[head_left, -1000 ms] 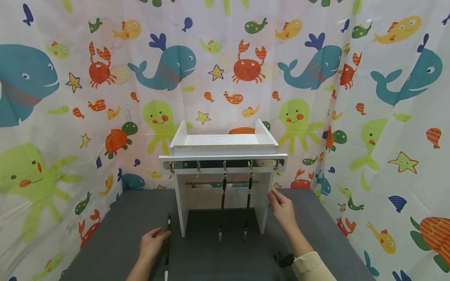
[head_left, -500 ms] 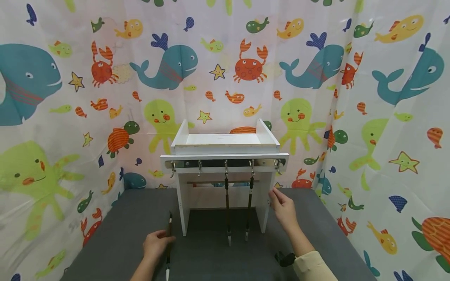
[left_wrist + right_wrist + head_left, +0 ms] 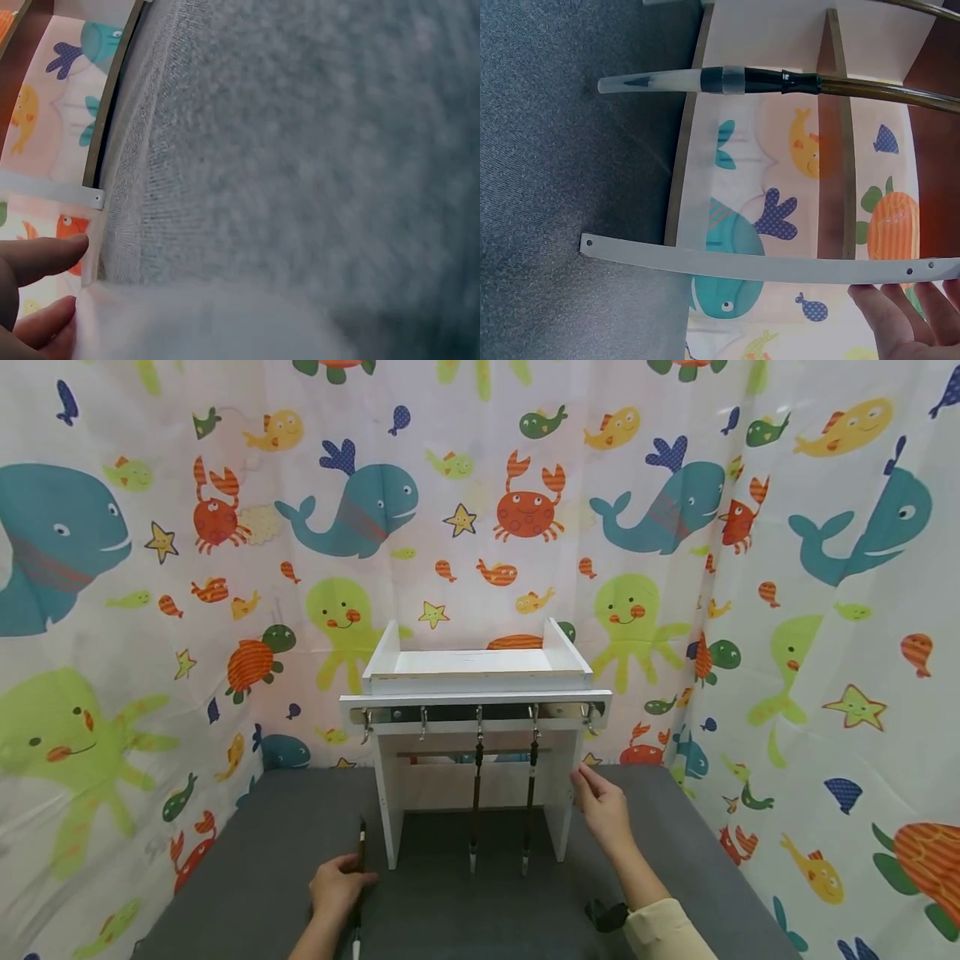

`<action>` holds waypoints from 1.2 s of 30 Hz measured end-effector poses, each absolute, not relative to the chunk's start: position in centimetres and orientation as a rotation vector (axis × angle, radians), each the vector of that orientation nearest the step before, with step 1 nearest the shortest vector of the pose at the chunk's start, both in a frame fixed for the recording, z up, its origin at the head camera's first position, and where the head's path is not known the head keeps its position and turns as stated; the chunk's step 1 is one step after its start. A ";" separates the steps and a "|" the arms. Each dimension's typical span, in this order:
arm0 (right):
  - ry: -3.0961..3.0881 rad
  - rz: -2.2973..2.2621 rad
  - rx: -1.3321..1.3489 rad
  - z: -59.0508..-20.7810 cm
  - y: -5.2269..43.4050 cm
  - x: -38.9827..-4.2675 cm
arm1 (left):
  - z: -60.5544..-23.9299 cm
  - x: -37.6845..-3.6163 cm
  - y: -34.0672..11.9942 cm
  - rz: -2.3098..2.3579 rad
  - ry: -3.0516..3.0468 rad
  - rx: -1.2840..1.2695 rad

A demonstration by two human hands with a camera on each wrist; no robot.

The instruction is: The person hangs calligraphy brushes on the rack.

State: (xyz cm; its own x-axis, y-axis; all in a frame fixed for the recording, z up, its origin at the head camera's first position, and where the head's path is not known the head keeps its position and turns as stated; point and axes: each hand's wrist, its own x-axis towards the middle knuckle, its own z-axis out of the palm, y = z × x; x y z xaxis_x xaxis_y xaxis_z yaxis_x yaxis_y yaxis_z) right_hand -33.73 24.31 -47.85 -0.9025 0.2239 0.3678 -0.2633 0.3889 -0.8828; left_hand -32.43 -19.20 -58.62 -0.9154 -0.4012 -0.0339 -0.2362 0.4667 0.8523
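Note:
A white rack (image 3: 476, 700) with a row of hooks stands at the back of the grey mat (image 3: 660, 827). Two dark brushes (image 3: 476, 802) hang side by side from its hooks; the right wrist view shows one capped tip (image 3: 667, 79). A third brush (image 3: 361, 839) lies on the mat left of the rack. My left hand (image 3: 341, 883) lies over its middle with fingers curled round it. My right hand (image 3: 588, 781) hovers open beside the rack's right leg (image 3: 561, 810), its fingertips (image 3: 900, 315) close to that leg (image 3: 765, 266).
Sea-creature curtains (image 3: 150, 568) close in the back and both sides. The left wrist view shows blurred mat (image 3: 300, 150) and my fingers (image 3: 37, 259) at its lower left. A black strap (image 3: 606, 914) sits at my right wrist.
My left hand has slid from beside the lying brush onto it and curled round it. The middle hanging brush swung right and back. My right hand barely moved.

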 end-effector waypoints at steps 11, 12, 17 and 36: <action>-2.205 1.545 0.059 -47.7 24.1 -33.8 | -58.8 -32.4 -18.5 -1.408 -2.493 0.550; -2.209 1.543 0.058 -47.7 24.1 -33.8 | -58.8 -32.4 -18.5 -1.405 -2.486 0.558; -2.210 1.557 0.058 -47.7 24.0 -33.8 | -58.8 -32.3 -18.6 -1.362 -2.467 0.594; -2.243 1.557 0.039 -47.7 23.9 -33.9 | -58.3 -32.4 -19.4 -1.446 -2.423 0.697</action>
